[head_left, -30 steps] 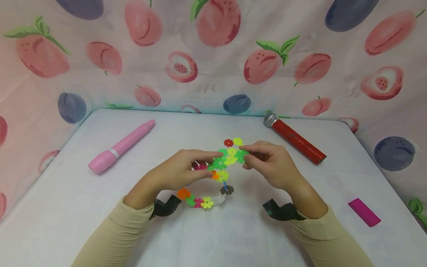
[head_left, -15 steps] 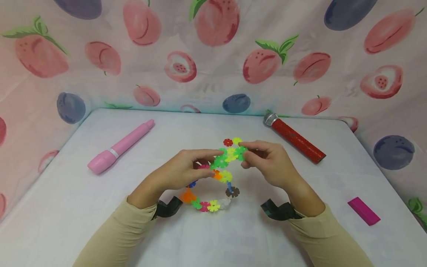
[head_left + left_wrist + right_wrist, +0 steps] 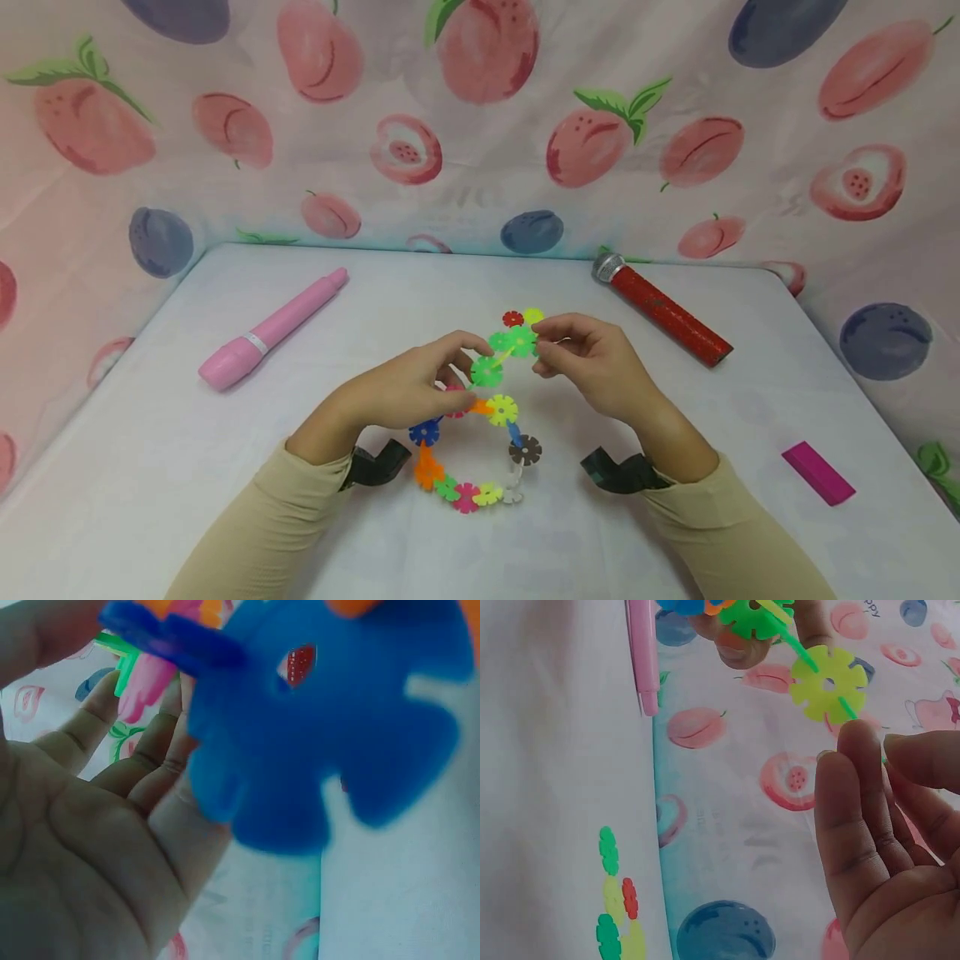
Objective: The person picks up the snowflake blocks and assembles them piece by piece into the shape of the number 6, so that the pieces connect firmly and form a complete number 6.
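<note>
A ring of linked plastic snowflake discs [image 3: 502,410] in mixed colours hangs below my left hand [image 3: 408,383], with a short strand running up from its top. My left thumb and fingers hold the ring near a pink disc. My right hand [image 3: 588,362] pinches the strand's end at a green disc [image 3: 519,340] between thumb and fingertips. In the left wrist view a large blue disc [image 3: 277,750] stands in front of the palm. The right wrist view shows a yellow disc [image 3: 829,684] between the pinched end and another green disc [image 3: 754,619].
Loose discs lie on the white table behind the hands, among them a red disc [image 3: 513,319] and a yellow one [image 3: 533,316]. A pink microphone [image 3: 273,329] lies at left, a red microphone [image 3: 663,312] at back right. A magenta block [image 3: 818,473] rests at right.
The ring has swung lower and toward me, showing more of its discs face-on. My right hand has moved slightly left with the green end, closer to my left fingers.
</note>
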Demonstrator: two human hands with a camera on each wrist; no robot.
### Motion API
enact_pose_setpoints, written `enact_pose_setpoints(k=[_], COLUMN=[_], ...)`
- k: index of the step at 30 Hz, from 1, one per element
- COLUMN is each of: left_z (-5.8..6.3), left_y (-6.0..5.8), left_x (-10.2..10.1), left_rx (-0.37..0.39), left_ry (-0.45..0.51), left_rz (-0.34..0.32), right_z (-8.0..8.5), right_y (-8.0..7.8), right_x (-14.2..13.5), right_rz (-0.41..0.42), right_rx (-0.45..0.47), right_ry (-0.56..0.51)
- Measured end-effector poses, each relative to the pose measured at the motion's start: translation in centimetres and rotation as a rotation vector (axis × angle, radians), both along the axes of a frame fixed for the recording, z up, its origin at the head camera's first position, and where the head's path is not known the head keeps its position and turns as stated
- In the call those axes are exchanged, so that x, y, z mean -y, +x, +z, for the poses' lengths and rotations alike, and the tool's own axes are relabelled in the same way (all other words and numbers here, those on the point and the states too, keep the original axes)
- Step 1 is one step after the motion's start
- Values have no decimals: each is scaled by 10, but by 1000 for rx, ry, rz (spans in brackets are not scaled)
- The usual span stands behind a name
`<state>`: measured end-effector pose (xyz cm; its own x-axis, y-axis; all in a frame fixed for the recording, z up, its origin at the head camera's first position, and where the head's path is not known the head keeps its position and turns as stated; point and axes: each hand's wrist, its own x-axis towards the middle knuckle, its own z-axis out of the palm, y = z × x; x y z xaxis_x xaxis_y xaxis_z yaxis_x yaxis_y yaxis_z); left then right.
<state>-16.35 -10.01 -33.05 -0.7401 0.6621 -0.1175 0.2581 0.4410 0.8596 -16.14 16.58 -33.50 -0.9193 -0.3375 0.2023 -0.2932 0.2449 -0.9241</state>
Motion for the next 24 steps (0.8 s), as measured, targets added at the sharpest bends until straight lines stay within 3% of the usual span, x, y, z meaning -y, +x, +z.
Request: enact_pose_setpoints(k=[5, 11, 19, 24], left_z=[0, 1, -1, -3], left_y=[-1, -2, -4, -3], left_x=[0, 1, -1, -2], left_rx=[13, 7, 21, 19], left_ry=[2, -3, 44, 62], left_rz=[14, 88, 202, 217], right_z=[-3, -2, -4, -10], right_y=[-2, -1, -1, -1], right_x=[1, 0, 3, 4], right_rz=[16, 26, 255, 274], right_rx=[-6, -2, 120, 104], right_ry=[26, 68, 245, 276])
